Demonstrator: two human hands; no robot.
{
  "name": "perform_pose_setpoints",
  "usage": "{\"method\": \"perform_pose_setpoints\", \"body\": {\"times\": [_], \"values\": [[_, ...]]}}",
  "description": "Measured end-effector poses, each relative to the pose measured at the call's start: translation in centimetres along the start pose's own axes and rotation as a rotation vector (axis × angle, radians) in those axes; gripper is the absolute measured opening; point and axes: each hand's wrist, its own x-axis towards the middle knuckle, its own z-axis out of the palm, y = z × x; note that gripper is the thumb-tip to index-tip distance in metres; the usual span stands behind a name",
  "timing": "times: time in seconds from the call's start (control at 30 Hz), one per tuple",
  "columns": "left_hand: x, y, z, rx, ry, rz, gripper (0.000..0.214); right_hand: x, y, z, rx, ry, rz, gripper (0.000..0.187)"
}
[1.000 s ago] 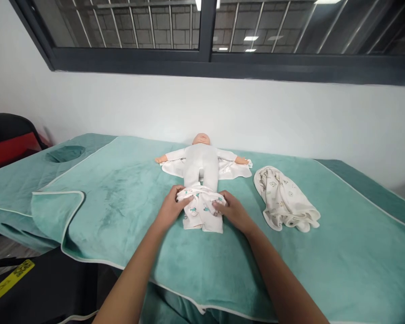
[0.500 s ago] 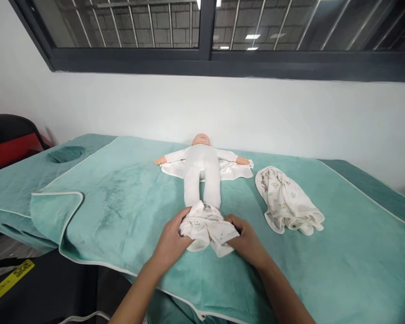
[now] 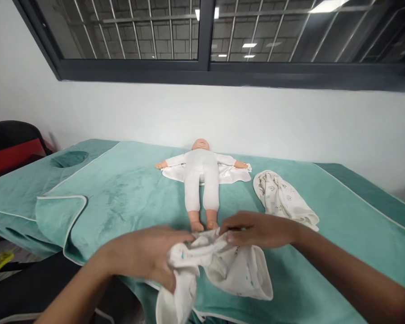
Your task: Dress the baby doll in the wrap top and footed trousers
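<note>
A baby doll [image 3: 202, 164] in a white one-piece lies on its back, head by the wall, arms spread, bare feet towards me. Just below its feet I hold small white printed baby pants [image 3: 229, 270], their two legs hanging apart towards me. My left hand [image 3: 148, 254], somewhat blurred, grips the left part with thumb and fingers around the cloth. At the waist edge, my right hand [image 3: 256, 229] pinches the fabric close to the doll's right-side foot. Beneath the doll's arms a white cloth [image 3: 234, 174] is spread out.
A crumpled white printed garment [image 3: 286, 198] lies to the right on the green bed cover [image 3: 121, 198]. A hole [image 3: 69, 158] shows in the bed at left. Behind are the white wall [image 3: 121, 112] and a barred window. A black and red chair [image 3: 13, 148] stands far left.
The pants have come off the doll's lower legs towards me, baring its feet. Both hands have moved nearer to me and turned, and the pants' legs now spread apart.
</note>
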Motion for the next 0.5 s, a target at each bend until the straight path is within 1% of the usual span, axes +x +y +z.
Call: {"method": "perform_pose_setpoints", "body": {"times": [0.07, 0.13, 0.2, 0.27, 0.3, 0.33, 0.37, 0.4, 0.47, 0.5], "values": [[0.5, 1.5, -2.7, 0.181, -0.044, -0.065, 0.045, 0.5, -2.7, -1.5, -0.269, 0.031, 0.082, 0.042], [1.1, 3.1, -5.0, 0.326, -0.06, -0.111, 0.046, 1.0, -5.2, -3.0, -0.451, 0.065, 0.102, 0.033], [1.6, 4.6, -6.9, 0.429, -0.073, -0.136, 0.044, 1.3, -7.3, -4.5, -0.508, 0.08, 0.075, 0.029], [1.7, 6.1, -8.4, 0.5, -0.066, -0.146, 0.032, 1.3, -9.2, -6.0, -0.463, 0.124, 0.028, 0.031], [1.7, 6.8, -9.1, 0.529, -0.036, -0.143, 0.025, 1.2, -9.9, -6.7, -0.411, 0.165, -0.006, 0.032], [1.6, 7.4, -9.6, 0.55, 0.026, -0.138, 0.021, 1.0, -10.4, -7.3, -0.34, 0.218, -0.053, 0.033], [1.6, 8.0, -10.0, 0.559, 0.133, -0.13, 0.021, 0.9, -10.8, -7.8, -0.254, 0.283, -0.115, 0.033], [1.5, 8.3, -10.3, 0.551, 0.287, -0.119, 0.021, 0.8, -11.1, -8.1, -0.155, 0.354, -0.186, 0.033], [1.8, 8.2, -10.4, 0.468, 0.701, -0.069, 0.024, 1.0, -11.3, -8.4, 0.066, 0.487, -0.333, 0.033], [2.0, 7.8, -10.1, 0.391, 0.907, -0.03, 0.029, 1.3, -11.3, -8.3, 0.172, 0.539, -0.397, 0.033]]}}
